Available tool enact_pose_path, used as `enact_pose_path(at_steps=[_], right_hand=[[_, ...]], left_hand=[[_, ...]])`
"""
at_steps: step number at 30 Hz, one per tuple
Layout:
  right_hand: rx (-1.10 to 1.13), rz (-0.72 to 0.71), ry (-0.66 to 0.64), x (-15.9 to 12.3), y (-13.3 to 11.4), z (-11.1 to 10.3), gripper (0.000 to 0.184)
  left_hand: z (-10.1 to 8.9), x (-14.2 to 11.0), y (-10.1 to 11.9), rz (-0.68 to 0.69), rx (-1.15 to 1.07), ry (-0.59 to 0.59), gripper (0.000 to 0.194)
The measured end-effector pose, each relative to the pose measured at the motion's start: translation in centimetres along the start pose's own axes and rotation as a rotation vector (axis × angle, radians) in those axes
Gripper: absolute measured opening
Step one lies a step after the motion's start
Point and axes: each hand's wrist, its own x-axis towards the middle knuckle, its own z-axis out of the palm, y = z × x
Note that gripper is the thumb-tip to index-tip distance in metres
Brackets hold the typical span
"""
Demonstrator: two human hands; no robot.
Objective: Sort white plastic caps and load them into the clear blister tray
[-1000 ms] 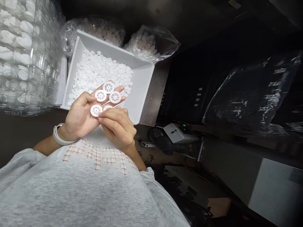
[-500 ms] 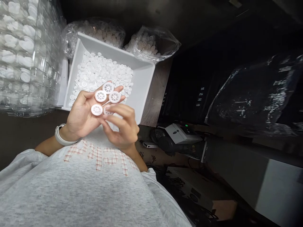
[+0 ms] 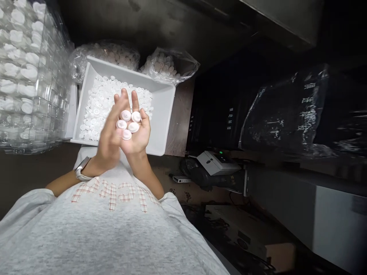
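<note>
Several small white plastic wheels (image 3: 133,127) rest on the upturned palm of my right hand (image 3: 137,139). Their smooth sides with a small central nub face up. The right fingers are slightly curled around them. My left hand (image 3: 110,133), with a pale watch on its wrist, stands edge-on just left of the wheels, fingers stretched out and somewhat blurred. Its edge is close to the wheels; whether it touches them I cannot tell. Both hands are above the near side of a grey-white bin (image 3: 160,114), which holds a heap of similar small white parts (image 3: 97,99).
Clear plastic trays (image 3: 31,84) filled with white parts are stacked at the left. Two clear bags of parts, one left (image 3: 114,55) and one right (image 3: 163,67), lie behind the bin. A grey device with a green light (image 3: 218,162) is at the right, below black plastic-wrapped stock (image 3: 281,114).
The wheels have passed from my left palm to my right palm and turned over, from spoked sides up to smooth sides up. My left hand has tipped edge-on; my right has turned palm up.
</note>
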Motion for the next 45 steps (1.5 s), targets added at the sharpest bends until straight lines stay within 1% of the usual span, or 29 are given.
enact_pose_path(at_steps=[1,2,3,4,5,7,8,10,13,15,17,18,20,21,22,23,26,28,30,33,36,38,40,43,45], right_hand=[[-0.075,0.007,0.005,0.1,-0.9,0.2,0.058],[-0.161,0.019,0.013,0.2,-1.8,0.4,0.056],[-0.257,0.035,0.017,0.3,-2.7,0.8,0.054],[-0.354,0.046,0.007,0.4,-3.4,1.1,0.051],[-0.453,0.05,-0.012,0.5,-4.0,1.4,0.047],[-0.65,0.042,-0.064,0.6,-4.8,1.9,0.041],[-0.733,0.032,-0.091,0.6,-5.0,2.1,0.039],[-0.828,0.014,-0.113,0.5,-5.1,2.2,0.036],[-0.783,-0.016,-0.074,0.3,-4.9,2.1,0.028],[-0.748,-0.021,-0.048,0.1,-4.7,2.0,0.025],[-0.768,-0.02,-0.059,-0.2,-4.6,2.0,0.026],[-0.791,-0.018,-0.075,-0.3,-4.7,2.0,0.028],[-0.821,0.003,-0.116,-0.5,-5.0,2.1,0.034],[-0.795,0.026,-0.125,-0.5,-5.1,2.2,0.037],[-0.721,0.06,-0.112,-0.5,-5.2,2.2,0.042],[-0.593,0.097,-0.076,-0.5,-5.4,2.3,0.047],[-0.009,0.217,0.107,-0.2,-5.5,2.4,0.063],[0.318,0.284,0.191,0.0,-5.6,2.4,0.063],[0.494,0.347,0.209,0.2,-5.8,2.4,0.059],[0.584,0.401,0.177,0.4,-6.3,2.4,0.057],[0.57,0.395,0.14,0.5,-6.6,2.3,0.055],[0.513,0.391,0.147,0.5,-6.5,2.2,0.051],[0.461,0.393,0.174,0.4,-6.3,2.2,0.052],[0.465,0.406,0.169,0.2,-6.0,2.2,0.061],[0.509,0.426,0.136,0.2,-6.0,2.2,0.067]], left_hand=[[-0.2,0.2,0.3,-0.002,-0.117,0.119,0.043],[-0.4,0.3,0.6,-0.023,-0.186,0.228,0.045],[-0.6,0.5,0.9,-0.067,-0.217,0.313,0.049],[-0.8,0.7,1.1,-0.132,-0.232,0.36,0.053],[-1.0,0.9,1.2,-0.218,-0.254,0.357,0.057],[-1.2,1.0,1.0,-0.39,-0.337,0.275,0.062],[-1.1,1.0,0.8,-0.428,-0.382,0.24,0.064],[-0.8,0.6,0.2,-0.41,-0.436,0.198,0.065],[-0.4,-0.3,-0.5,-0.296,-0.421,0.148,0.064],[-0.4,-0.8,-0.6,-0.262,-0.353,0.08,0.07],[-0.6,-1.1,-0.4,-0.232,-0.252,0.036,0.081],[-0.8,-1.1,-0.2,-0.222,-0.198,0.024,0.084],[-1.1,-1.2,0.0,-0.195,-0.123,0.04,0.084],[-1.1,-1.2,0.1,-0.183,-0.117,0.055,0.081],[-1.1,-1.3,0.0,-0.174,-0.134,0.064,0.077],[-1.1,-1.3,-0.2,-0.158,-0.171,0.066,0.072],[-1.1,-1.2,-1.2,-0.062,-0.328,0.067,0.061],[-1.1,-1.2,-1.8,-0.04,-0.423,0.064,0.054],[-1.2,-1.0,-1.9,-0.116,-0.522,0.074,0.048],[-1.3,-0.7,-1.2,-0.269,-0.642,0.109,0.035],[-1.2,-0.4,-0.5,-0.364,-0.628,0.138,0.028],[-1.1,-0.4,-0.4,-0.367,-0.573,0.145,0.025],[-0.9,-0.5,-0.4,-0.34,-0.535,0.144,0.028],[-0.7,-0.7,-0.3,-0.328,-0.52,0.17,0.029],[-0.6,-0.6,0.1,-0.359,-0.532,0.206,0.026]])
